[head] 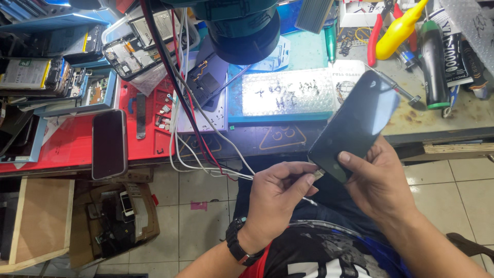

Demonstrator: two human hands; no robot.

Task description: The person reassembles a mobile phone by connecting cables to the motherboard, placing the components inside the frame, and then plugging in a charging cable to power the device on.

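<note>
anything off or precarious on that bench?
Yes. A dark phone hangs over the front edge of the red mat and could slip. Opened phones lie with their insides exposed at upper left.

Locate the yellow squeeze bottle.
In the head view, the yellow squeeze bottle lies at the bench's upper right, between red-handled pliers and a black glue tube.

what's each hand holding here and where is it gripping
The right hand holds a dark phone by its lower end, thumb on the glass. The left hand pinches a white cable at its plug end, right by the phone's bottom edge.
</note>
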